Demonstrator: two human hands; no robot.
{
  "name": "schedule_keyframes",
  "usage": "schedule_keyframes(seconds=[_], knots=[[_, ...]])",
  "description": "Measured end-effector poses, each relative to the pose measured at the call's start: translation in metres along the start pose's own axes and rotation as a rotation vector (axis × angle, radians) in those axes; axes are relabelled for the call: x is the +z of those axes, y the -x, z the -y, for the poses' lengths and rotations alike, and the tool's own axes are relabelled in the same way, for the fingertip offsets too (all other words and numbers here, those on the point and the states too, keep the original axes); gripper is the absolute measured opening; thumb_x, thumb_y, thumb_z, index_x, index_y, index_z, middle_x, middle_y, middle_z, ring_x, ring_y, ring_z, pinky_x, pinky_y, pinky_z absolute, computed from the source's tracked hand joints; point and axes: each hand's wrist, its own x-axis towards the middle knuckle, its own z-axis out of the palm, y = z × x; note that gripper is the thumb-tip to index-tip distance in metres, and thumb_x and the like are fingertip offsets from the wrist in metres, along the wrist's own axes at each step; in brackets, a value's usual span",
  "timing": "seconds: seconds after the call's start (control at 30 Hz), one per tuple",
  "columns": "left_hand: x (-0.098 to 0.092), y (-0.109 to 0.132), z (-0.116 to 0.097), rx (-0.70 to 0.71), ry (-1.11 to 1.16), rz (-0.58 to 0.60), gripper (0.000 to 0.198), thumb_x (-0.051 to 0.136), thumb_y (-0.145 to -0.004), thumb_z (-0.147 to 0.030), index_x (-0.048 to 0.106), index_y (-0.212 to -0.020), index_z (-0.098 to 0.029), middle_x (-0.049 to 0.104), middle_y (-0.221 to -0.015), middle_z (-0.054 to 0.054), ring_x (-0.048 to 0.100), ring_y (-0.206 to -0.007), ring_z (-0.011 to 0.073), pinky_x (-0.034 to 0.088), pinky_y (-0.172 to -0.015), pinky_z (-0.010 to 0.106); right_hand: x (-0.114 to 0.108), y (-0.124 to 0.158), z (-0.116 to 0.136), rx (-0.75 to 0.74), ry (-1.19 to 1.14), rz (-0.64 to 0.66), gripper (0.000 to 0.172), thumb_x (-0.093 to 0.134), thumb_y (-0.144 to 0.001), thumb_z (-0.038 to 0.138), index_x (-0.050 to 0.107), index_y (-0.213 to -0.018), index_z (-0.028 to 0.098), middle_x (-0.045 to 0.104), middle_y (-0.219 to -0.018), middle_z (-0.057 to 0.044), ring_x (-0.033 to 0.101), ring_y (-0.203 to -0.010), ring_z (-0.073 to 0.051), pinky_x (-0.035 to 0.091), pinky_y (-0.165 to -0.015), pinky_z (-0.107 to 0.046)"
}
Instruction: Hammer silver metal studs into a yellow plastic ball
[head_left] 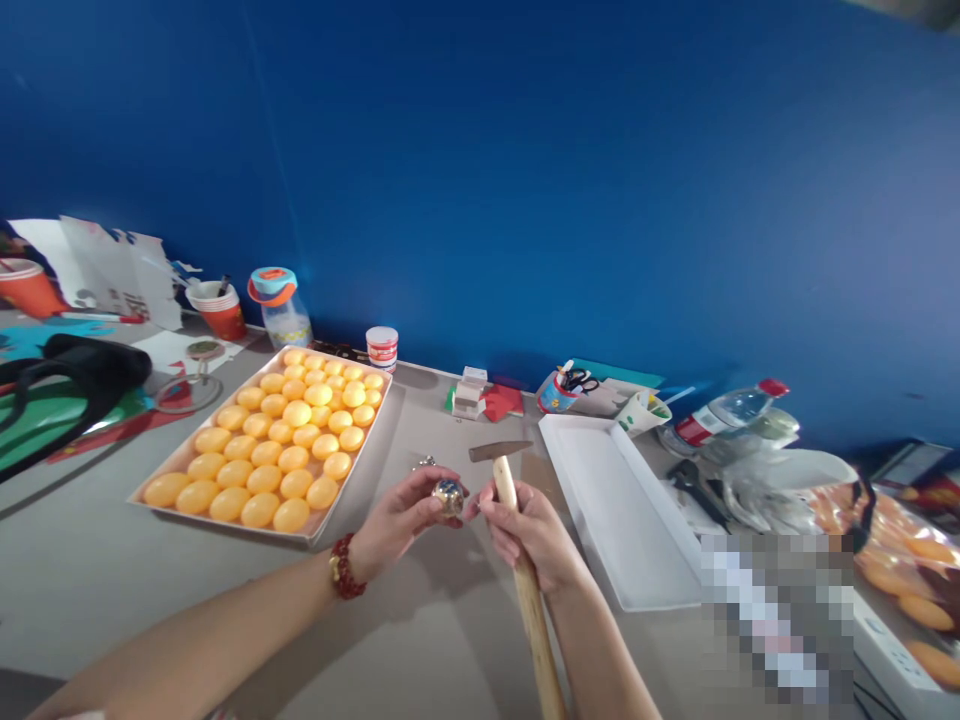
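My left hand [401, 515] pinches a small shiny round object [450, 495] with a metallic, bluish face, held above the grey table [420, 640]. A red bead bracelet [343, 566] sits on that wrist. My right hand [529, 530] is wrapped around the wooden handle of a hammer [517, 540], whose metal head [499, 450] points up and away. The fingertips of both hands nearly touch at the small object. To the left lies a tray [367, 455] filled with several yellow egg-shaped capsules [289, 440].
An empty white tray [622, 510] lies to the right. Behind it stand a paper cup [641, 410], a plastic bottle [731, 412] and a cup of scissors [562, 388]. A bag of orange capsules [900, 560] sits far right. A black bag [75, 370], red cups and a jar [281, 305] stand at the left.
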Motion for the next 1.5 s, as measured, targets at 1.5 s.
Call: schedule_keyframes(seconds=[1.5], knots=[[0.004,0.007,-0.001,-0.061,-0.040,-0.128,0.034,0.071,-0.080,-0.033,0.069,-0.112,-0.020,0.071,-0.094,0.008,0.065,-0.075,0.0162,0.053,-0.072,0.031,0.012,-0.001,-0.032,-0.027,-0.004,-0.031,0.029,0.073,-0.080,0.038,0.055,-0.083,0.016,0.070,-0.064,-0.003,0.037,-0.031,-0.002,0.032,-0.032,-0.014]])
